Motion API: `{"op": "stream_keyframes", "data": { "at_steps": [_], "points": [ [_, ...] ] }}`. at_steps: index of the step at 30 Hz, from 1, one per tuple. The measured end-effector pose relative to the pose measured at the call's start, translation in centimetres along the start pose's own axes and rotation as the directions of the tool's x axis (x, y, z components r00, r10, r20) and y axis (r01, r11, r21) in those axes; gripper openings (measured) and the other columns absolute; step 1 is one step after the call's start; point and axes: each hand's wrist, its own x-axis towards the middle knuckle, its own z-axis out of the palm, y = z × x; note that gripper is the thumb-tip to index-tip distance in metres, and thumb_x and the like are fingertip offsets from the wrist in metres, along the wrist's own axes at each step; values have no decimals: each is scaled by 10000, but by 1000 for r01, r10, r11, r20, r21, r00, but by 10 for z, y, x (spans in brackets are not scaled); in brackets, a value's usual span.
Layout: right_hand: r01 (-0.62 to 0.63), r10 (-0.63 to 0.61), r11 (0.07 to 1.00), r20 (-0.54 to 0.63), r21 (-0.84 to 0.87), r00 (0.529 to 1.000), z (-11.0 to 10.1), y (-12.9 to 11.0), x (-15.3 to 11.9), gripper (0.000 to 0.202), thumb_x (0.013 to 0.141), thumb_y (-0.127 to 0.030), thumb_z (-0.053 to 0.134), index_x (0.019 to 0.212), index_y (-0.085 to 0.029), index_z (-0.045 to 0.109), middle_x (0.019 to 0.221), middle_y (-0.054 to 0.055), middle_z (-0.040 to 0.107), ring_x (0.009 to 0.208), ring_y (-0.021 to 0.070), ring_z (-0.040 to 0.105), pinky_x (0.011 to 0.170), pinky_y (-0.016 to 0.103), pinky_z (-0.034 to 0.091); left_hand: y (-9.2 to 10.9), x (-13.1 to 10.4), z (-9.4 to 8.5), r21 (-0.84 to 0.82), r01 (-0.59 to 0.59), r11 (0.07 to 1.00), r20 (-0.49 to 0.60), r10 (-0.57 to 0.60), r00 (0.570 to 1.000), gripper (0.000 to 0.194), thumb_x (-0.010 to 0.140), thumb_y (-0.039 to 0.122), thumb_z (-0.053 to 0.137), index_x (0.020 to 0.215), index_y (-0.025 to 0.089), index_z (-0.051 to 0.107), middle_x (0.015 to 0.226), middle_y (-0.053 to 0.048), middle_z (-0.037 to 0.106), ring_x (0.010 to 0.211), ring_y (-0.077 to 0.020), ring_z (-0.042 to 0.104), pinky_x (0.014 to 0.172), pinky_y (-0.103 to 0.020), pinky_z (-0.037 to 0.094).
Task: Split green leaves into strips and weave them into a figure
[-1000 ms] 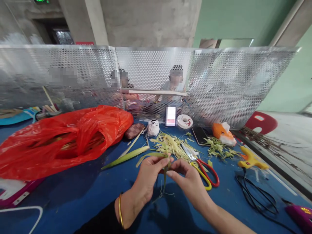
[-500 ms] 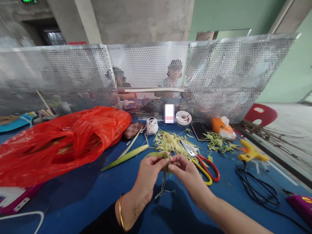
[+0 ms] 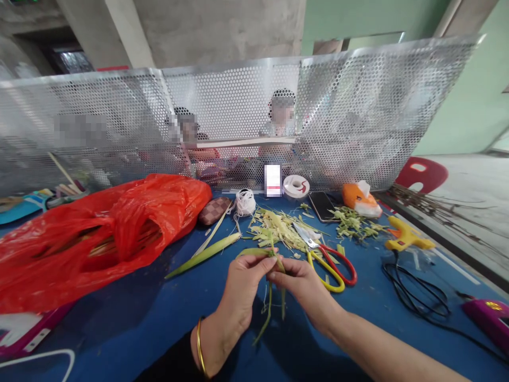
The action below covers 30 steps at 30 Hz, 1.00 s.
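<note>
Two tight pinches: my left hand (image 3: 240, 284) and right hand (image 3: 308, 286) hold leaf strips (image 3: 270, 302) left of the scissors (image 3: 314, 244), tails hanging toward me.

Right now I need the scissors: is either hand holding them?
No: the scissors lie on the table, while left hand and right hand pinch green strips.
</note>
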Motion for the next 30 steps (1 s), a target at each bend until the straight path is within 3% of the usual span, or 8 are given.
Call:
{"op": "stream_keyframes", "data": {
  "at_steps": [6, 12, 19, 26, 30],
  "points": [
    [-8, 11, 1000, 96, -30, 995, -5, -5, -1, 348, 643, -339, 779, 492, -182, 508, 582, -45, 422, 622, 124, 360, 638, 277, 313, 1, 1, 0, 39, 2, 999, -21, -1, 1000, 83, 627, 244, 791, 673, 176, 792, 891, -97, 773, 987, -258, 667, 893, -311, 490],
    [-20, 32, 997, 150, -75, 988, -5, -6, -5, 355, 670, -335, 747, 489, -189, 479, 581, -45, 418, 594, 119, 328, 600, 281, 276, 5, -1, 2, 30, 53, 998, -47, -52, 998, 165, 568, 236, 811, 716, 166, 795, 846, -84, 775, 861, -243, 685, 852, -328, 505],
    [4, 14, 993, 153, -119, 988, -3, -6, -6, 366, 677, -303, 724, 490, -196, 429, 561, -53, 385, 589, 118, 312, 595, 282, 265, 3, 1, 3, 17, 45, 999, -90, -43, 995, 160, 560, 219, 811, 706, 160, 784, 809, -71, 766, 830, -232, 687, 836, -316, 505],
    [-74, 78, 996, 69, -51, 995, -3, -3, -7, 278, 662, -369, 738, 540, -177, 580, 558, -27, 470, 586, 125, 379, 610, 283, 307, 10, 3, -3, 46, 56, 997, 110, -61, 992, 192, 716, 331, 738, 779, 157, 789, 864, -95, 767, 987, -262, 665, 958, -345, 448],
    [-45, 47, 998, 59, -33, 997, -1, 1, -7, 286, 666, -369, 746, 542, -174, 577, 570, -29, 471, 587, 122, 384, 611, 279, 322, 9, 2, -3, 32, 42, 999, 110, -45, 993, 119, 687, 256, 745, 753, 166, 787, 888, -83, 765, 1012, -254, 662, 946, -319, 460]
  ]
}}
